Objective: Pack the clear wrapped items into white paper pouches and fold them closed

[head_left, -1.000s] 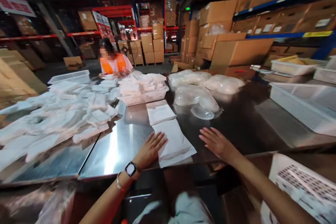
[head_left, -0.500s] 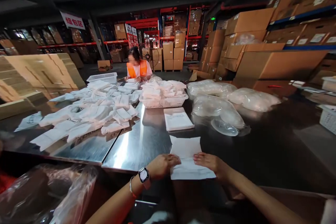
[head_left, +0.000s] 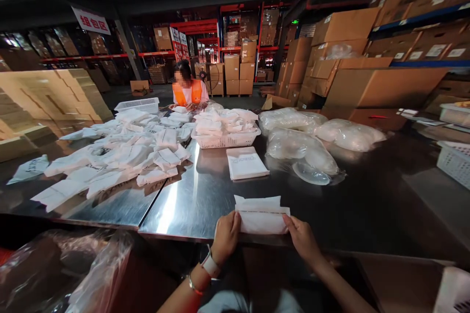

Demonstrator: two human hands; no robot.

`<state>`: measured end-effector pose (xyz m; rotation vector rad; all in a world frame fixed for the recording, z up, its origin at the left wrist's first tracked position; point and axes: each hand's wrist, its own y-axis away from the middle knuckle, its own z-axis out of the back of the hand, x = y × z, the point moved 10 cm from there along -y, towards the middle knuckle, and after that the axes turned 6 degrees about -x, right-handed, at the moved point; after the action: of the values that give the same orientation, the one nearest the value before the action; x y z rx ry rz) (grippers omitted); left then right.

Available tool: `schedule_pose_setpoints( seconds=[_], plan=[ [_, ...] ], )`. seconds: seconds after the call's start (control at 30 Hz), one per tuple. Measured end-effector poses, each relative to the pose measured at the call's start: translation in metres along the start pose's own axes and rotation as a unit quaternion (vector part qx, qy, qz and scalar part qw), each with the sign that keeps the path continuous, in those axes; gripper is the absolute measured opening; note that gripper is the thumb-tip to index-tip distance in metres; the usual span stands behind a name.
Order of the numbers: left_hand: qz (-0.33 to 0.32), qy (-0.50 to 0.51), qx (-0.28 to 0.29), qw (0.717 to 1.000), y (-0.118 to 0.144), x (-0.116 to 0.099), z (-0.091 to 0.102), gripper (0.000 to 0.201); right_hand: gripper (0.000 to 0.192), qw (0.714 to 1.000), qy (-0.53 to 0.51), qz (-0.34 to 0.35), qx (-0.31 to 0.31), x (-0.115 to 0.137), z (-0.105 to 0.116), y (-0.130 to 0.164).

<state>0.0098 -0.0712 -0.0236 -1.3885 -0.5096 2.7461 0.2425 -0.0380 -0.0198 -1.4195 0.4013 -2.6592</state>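
A white flat bag (head_left: 260, 216) lies at the near edge of the steel table (head_left: 191, 195), its lower half folded up over the rest. My left hand (head_left: 226, 235) pinches its left end and my right hand (head_left: 301, 235) pinches its right end. A watch sits on my left wrist. Just beyond the bag lies a small stack of white bags (head_left: 245, 163).
A white basket (head_left: 225, 140) heaped with folded bags stands mid-table, with several loose white bags (head_left: 121, 156) spread to its left and clear plastic bundles (head_left: 304, 149) to its right. A person in an orange vest (head_left: 189, 89) works at the far end. Cardboard boxes (head_left: 382, 83) line the right.
Both hands went from resting flat on the bag and table to gripping the bag's two ends. The bag's near half has been folded over and the bag drawn toward the table's edge.
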Motion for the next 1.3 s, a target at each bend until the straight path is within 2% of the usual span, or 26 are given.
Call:
schedule_pose_setpoints(
  seconds=[0.17, 0.33, 0.47, 0.53, 0.57, 0.63, 0.7, 0.73, 0.8, 0.87, 0.9, 0.93, 1.0, 1.13, 1.2, 1.3],
  plan=[
    [0.029, -0.007, -0.028, 0.999, -0.002, 0.005, 0.000, 0.047, 0.063, 1.000, 0.018, -0.004, 0.016, -0.004, -0.006, -0.007],
    [0.057, -0.070, 0.000, 0.996, -0.016, 0.008, -0.002, 0.041, 0.057, 0.998, 0.002, -0.029, 0.064, -0.012, -0.017, -0.019],
    [0.059, -0.143, -0.035, 0.987, -0.030, -0.010, 0.012, 0.028, 0.055, 0.996, -0.011, -0.053, 0.071, -0.016, -0.018, -0.027],
    [-0.009, -0.193, -0.051, 0.980, -0.033, -0.038, 0.011, 0.024, 0.055, 0.996, -0.003, -0.058, 0.072, -0.019, -0.017, -0.029],
    [-0.077, -0.213, -0.041, 0.973, -0.032, -0.057, 0.004, 0.026, 0.055, 0.995, 0.006, -0.066, 0.080, -0.022, -0.018, -0.029],
    [-0.237, -0.237, 0.008, 0.942, -0.021, -0.093, -0.024, 0.029, 0.056, 0.994, 0.042, -0.070, 0.078, -0.026, -0.017, -0.028],
    [-0.332, -0.248, 0.059, 0.908, -0.009, -0.107, -0.053, 0.031, 0.057, 0.995, 0.104, -0.013, -0.002, -0.019, -0.004, -0.031],
    [-0.345, -0.257, 0.070, 0.900, -0.008, -0.106, -0.063, 0.036, 0.056, 0.988, 0.137, 0.049, -0.061, -0.007, 0.003, -0.031],
    [-0.343, -0.271, 0.074, 0.897, -0.012, -0.097, -0.076, 0.047, 0.047, 0.948, 0.183, 0.215, -0.145, 0.023, 0.004, -0.022],
    [-0.353, -0.261, 0.081, 0.895, -0.015, -0.090, -0.084, 0.053, 0.042, 0.901, 0.207, 0.360, -0.125, 0.041, -0.019, -0.011],
    [-0.359, -0.250, 0.087, 0.895, -0.015, -0.087, -0.086, 0.055, 0.043, 0.884, 0.218, 0.401, -0.098, 0.041, -0.033, -0.009],
    [-0.361, -0.237, 0.092, 0.897, -0.016, -0.085, -0.086, 0.058, 0.044, 0.876, 0.231, 0.417, -0.076, 0.037, -0.043, -0.010],
    [-0.335, -0.213, 0.100, 0.912, -0.020, -0.076, -0.083, 0.066, 0.049, 0.883, 0.266, 0.382, -0.057, 0.017, -0.054, -0.021],
    [-0.226, -0.193, 0.119, 0.947, -0.034, -0.047, -0.066, 0.081, 0.058, 0.905, 0.313, 0.286, -0.041, -0.026, -0.052, -0.038],
    [-0.208, -0.181, 0.133, 0.952, -0.038, -0.037, -0.056, 0.079, 0.058, 0.905, 0.319, 0.278, -0.033, -0.033, -0.050, -0.038],
    [-0.226, -0.170, 0.151, 0.947, -0.041, -0.035, -0.045, 0.064, 0.057, 0.906, 0.307, 0.288, -0.047, -0.030, -0.046, -0.035]
  ],
)
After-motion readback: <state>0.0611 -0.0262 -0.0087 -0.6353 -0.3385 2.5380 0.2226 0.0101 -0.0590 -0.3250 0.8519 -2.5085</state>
